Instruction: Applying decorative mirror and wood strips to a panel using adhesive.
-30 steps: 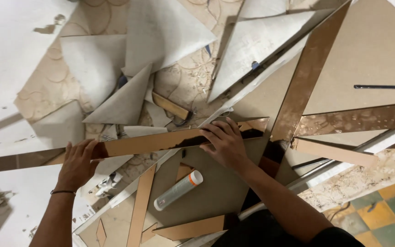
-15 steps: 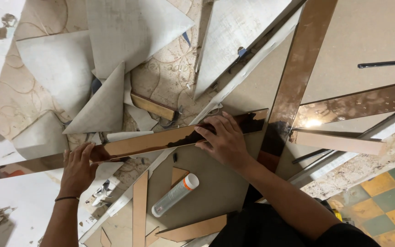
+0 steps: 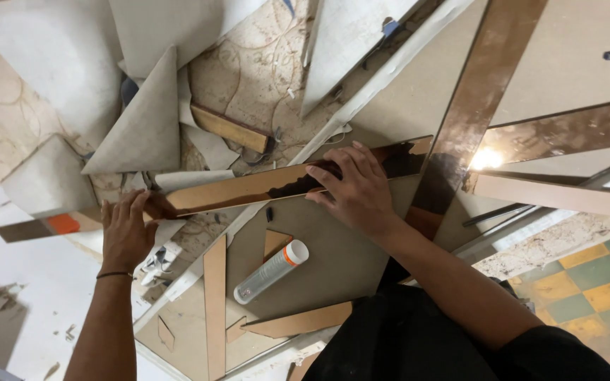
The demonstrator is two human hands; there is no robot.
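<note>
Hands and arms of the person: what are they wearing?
Both hands are bare, no gloves or rings that I can see. The left hand has a thin dark band around the wrist. The right hand has nothing on its wrist. Both forearms are uncovered; a black sleeve starts near the right upper arm.

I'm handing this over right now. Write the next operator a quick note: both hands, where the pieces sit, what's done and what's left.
Left hand: flat on the left part of the long mirror strip.
Right hand: palm down, pressing the strip's middle onto the grey board.
Nearby: a tube lies on the board below the strip; a second mirror strip is at the right.
Done: strip laid across the board.
Left: both hands are on it, not released.
</note>
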